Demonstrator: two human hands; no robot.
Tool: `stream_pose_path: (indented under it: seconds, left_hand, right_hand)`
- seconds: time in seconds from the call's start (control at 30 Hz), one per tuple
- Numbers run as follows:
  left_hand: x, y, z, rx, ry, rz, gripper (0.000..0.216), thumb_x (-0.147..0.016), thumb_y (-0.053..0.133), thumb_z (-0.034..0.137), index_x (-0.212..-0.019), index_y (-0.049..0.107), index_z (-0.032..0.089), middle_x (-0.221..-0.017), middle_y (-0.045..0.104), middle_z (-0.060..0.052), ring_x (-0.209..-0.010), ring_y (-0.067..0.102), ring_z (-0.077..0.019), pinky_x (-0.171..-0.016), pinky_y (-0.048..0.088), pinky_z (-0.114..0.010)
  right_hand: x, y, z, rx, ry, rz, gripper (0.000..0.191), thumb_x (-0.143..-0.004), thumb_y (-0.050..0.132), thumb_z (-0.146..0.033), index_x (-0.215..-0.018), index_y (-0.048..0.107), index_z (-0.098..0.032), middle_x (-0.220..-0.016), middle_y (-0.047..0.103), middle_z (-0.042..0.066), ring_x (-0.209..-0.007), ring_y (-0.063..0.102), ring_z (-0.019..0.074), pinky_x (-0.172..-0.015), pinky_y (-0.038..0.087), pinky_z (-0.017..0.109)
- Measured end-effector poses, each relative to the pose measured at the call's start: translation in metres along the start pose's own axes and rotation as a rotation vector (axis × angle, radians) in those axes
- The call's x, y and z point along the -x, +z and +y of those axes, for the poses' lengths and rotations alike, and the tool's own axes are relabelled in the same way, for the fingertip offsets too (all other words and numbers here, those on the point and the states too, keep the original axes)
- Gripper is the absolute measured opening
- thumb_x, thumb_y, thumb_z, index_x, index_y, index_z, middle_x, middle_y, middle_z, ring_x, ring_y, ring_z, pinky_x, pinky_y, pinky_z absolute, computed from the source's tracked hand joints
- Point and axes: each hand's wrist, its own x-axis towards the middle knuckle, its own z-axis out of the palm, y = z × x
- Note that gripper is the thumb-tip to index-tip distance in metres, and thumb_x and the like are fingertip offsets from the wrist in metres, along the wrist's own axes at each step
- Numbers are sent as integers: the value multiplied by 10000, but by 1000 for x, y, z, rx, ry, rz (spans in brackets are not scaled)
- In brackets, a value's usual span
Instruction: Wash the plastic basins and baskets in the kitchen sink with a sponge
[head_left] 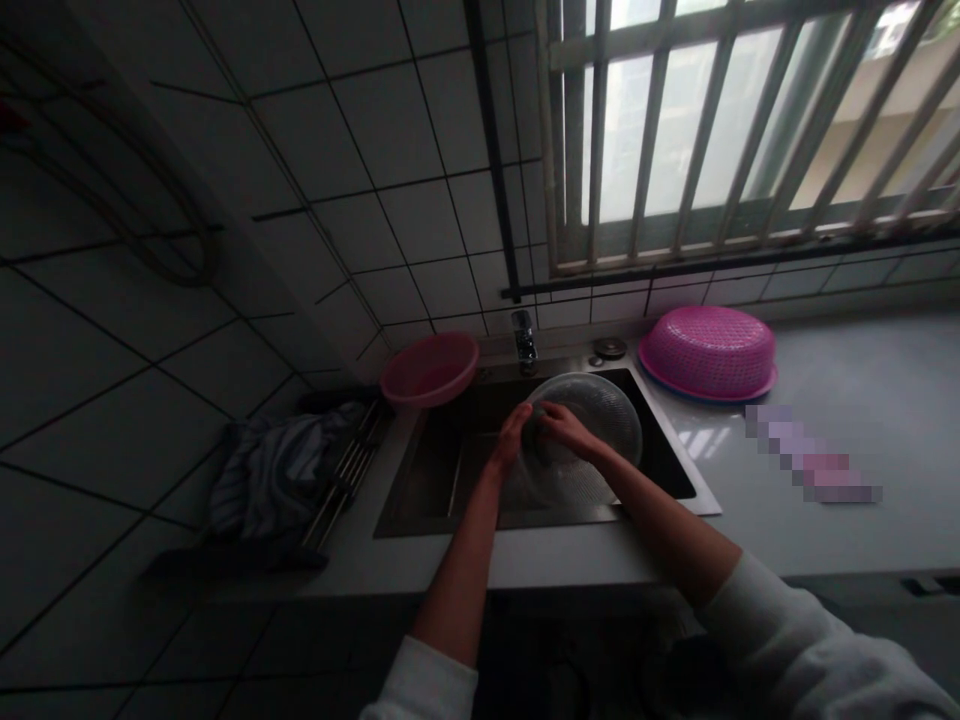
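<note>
My left hand (512,435) and my right hand (568,429) meet over the sink (442,480), below the faucet (524,345). A small dark green thing (533,430) shows between them; its kind is too dim to tell. The right fingers curl against it, and the left fingers press together along its other side. Beneath my hands, a round, shiny mesh colander (619,420) sits tilted in the sink, its near left part blurred and partly covered by my hands. Whether water is running is hard to make out.
A pink basin (431,370) rests on the sink's back left corner. An upturned pink colander (709,350) lies on the right counter (847,370), near a pixelated patch (810,455). A striped cloth (281,465) and metal rack (349,470) are at left.
</note>
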Motion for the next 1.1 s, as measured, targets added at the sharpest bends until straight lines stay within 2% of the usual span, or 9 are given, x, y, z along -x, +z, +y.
stream_pose_path:
  seconds: [0.1,0.17,0.37,0.43,0.67,0.87,0.93,1.0,1.1]
  left_hand:
    - [1,5,1,0,21,-23,495,-786,808,577,-1119,790,212,-1355,715,-96,-1432,518,-338,-1258,299,-483]
    - [2,6,1,-1,16,-33,497,-800,797,573,-1131,786,202,-1348,715,-108,-1435,515,-343,-1252,306,-493]
    - [-1,-1,0,-20,20,89,484,-805,772,561,-1100,783,177,-1292,737,-102,-1390,553,-339,-1228,349,-469]
    - [-2,-2,0,-1,15,89,497,-813,752,581,-1101,780,176,-1269,745,-95,-1360,575,-334,-1208,376,-473]
    - [-1,8,-1,55,-51,-52,545,-814,764,615,-1162,780,196,-1240,765,-87,-1366,570,-348,-1192,396,-482]
    - [-4,-1,1,-21,0,74,469,-808,763,586,-1082,790,206,-1299,741,-84,-1420,527,-331,-1239,339,-467]
    - [-5,-3,1,-38,16,98,431,-818,756,564,-1052,791,204,-1295,739,-91,-1424,526,-333,-1248,325,-471]
    - [-4,-2,1,-50,23,64,412,-824,756,551,-1037,791,200,-1275,747,-94,-1429,522,-341,-1256,313,-481]
    - [-3,3,0,-60,16,12,440,-821,776,544,-1090,788,197,-1331,728,-107,-1475,477,-346,-1280,268,-490]
  right_hand:
    - [-9,-20,-7,-47,-47,382,285,-830,617,-454,-981,642,-213,-985,676,56,-860,620,209,-729,551,310]
    - [-10,-23,-8,-43,-45,463,272,-824,598,-441,-973,629,-216,-964,669,54,-856,612,210,-711,545,301]
    - [5,21,4,26,109,-131,259,-785,673,-348,-987,676,-187,-943,694,61,-749,606,183,-639,526,290]
    - [6,25,3,3,120,-184,262,-791,696,-372,-979,678,-191,-946,691,61,-750,608,180,-640,528,288]
    - [-8,-15,-19,-182,1,332,265,-810,641,-435,-982,636,-233,-1029,677,39,-900,642,196,-785,566,318]
    - [9,16,-10,-51,116,-225,240,-770,723,-348,-955,691,-199,-947,690,40,-789,624,179,-673,541,280]
    - [11,23,-7,-32,127,-271,253,-757,735,-355,-944,694,-190,-955,693,45,-783,615,174,-644,526,262]
    - [8,19,-9,-62,88,-156,257,-779,711,-386,-950,679,-196,-971,686,47,-808,612,178,-667,534,264]
    - [-1,1,-16,-129,36,211,252,-812,645,-423,-959,631,-219,-988,665,44,-852,611,189,-712,558,280]
